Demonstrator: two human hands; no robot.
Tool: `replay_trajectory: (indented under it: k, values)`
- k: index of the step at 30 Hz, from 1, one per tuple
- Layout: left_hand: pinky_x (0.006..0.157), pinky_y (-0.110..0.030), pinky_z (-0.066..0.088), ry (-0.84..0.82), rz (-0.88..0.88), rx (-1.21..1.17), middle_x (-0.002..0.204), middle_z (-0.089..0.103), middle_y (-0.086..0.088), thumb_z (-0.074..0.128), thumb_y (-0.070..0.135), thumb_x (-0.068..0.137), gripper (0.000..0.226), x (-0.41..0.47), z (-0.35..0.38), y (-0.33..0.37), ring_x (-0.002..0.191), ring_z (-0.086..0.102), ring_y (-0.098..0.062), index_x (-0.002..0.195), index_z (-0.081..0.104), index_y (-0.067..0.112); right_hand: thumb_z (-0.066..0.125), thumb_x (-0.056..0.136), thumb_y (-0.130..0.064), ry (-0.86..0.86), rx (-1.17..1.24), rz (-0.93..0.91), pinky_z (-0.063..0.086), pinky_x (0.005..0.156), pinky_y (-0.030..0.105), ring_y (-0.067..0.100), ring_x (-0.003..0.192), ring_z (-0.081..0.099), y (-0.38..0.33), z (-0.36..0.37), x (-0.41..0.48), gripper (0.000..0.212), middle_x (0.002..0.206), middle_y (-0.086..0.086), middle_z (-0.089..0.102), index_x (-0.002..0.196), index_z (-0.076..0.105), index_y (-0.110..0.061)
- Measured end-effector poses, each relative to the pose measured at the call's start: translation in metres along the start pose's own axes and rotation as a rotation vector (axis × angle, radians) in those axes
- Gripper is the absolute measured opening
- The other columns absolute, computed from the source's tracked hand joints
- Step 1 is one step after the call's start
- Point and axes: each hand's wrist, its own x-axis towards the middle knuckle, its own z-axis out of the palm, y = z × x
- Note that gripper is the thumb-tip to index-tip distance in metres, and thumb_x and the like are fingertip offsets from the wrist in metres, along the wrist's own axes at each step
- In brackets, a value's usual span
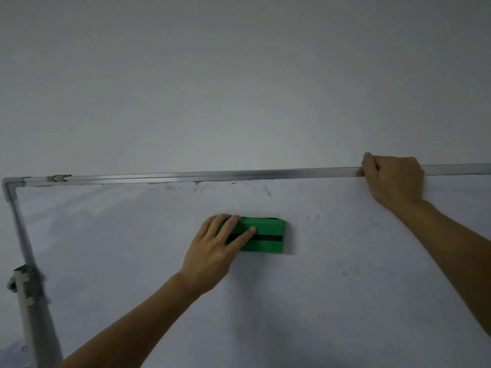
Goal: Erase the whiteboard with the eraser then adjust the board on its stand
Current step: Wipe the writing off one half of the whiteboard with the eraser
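Note:
The whiteboard (332, 274) fills the lower half of the view, framed in grey metal. A green eraser (265, 236) with a black stripe lies flat against the board near its middle. My left hand (215, 253) presses on the eraser's left part with straight fingers. My right hand (396, 179) grips the board's top frame rail (212, 176), fingers curled over the edge. Faint dark marker traces (267, 192) remain just under the top rail above the eraser, and fainter smudges show on the right part of the board.
A grey stand pole (29, 309) with a clamp runs down the board's left edge. A small metal clip (58, 178) sits on the top rail near the left corner. A plain white wall (239, 75) rises behind the board.

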Motion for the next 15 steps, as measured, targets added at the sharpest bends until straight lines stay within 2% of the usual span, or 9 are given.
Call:
replay_trajectory:
  k: [3, 6, 10, 15]
  values:
    - [0.096, -0.047, 0.039, 0.014, -0.049, 0.065, 0.123, 0.057, -0.022, 0.06, 0.026, 0.087, 0.045, -0.026, -0.02, -0.053, 0.112, 0.052, -0.041, 0.132, 0.055, 0.02, 0.034, 0.097, -0.034, 0.001, 0.008, -0.013, 0.032, 0.064, 0.033, 0.028, 0.043, 0.041, -0.001, -0.004, 0.0, 0.059, 0.051, 0.019, 0.058, 0.056, 0.062, -0.002]
    - [0.094, -0.05, 0.04, -0.007, -0.085, 0.093, 0.123, 0.056, -0.023, 0.056, 0.027, 0.089, 0.045, -0.037, -0.028, -0.07, 0.111, 0.052, -0.044, 0.132, 0.053, 0.019, 0.035, 0.098, -0.033, 0.014, 0.007, 0.005, 0.036, 0.066, 0.035, 0.029, 0.043, 0.042, -0.009, -0.002, 0.001, 0.058, 0.05, 0.017, 0.057, 0.056, 0.061, -0.004]
    - [0.093, -0.048, 0.039, 0.07, -0.088, 0.058, 0.119, 0.059, -0.022, 0.072, 0.008, 0.073, 0.054, 0.002, -0.009, -0.019, 0.107, 0.051, -0.043, 0.126, 0.062, 0.018, 0.036, 0.098, -0.032, 0.019, 0.001, 0.047, 0.036, 0.067, 0.036, 0.028, 0.043, 0.04, -0.012, 0.007, 0.001, 0.056, 0.049, 0.017, 0.055, 0.053, 0.057, -0.005]
    - [0.099, -0.049, 0.037, 0.022, -0.001, -0.05, 0.121, 0.057, -0.018, 0.064, 0.005, 0.074, 0.06, 0.059, 0.014, 0.065, 0.106, 0.05, -0.038, 0.131, 0.056, 0.019, 0.039, 0.099, -0.029, 0.008, -0.007, 0.047, 0.035, 0.069, 0.035, 0.028, 0.044, 0.039, -0.008, 0.005, 0.0, 0.054, 0.05, 0.017, 0.055, 0.055, 0.059, -0.005]
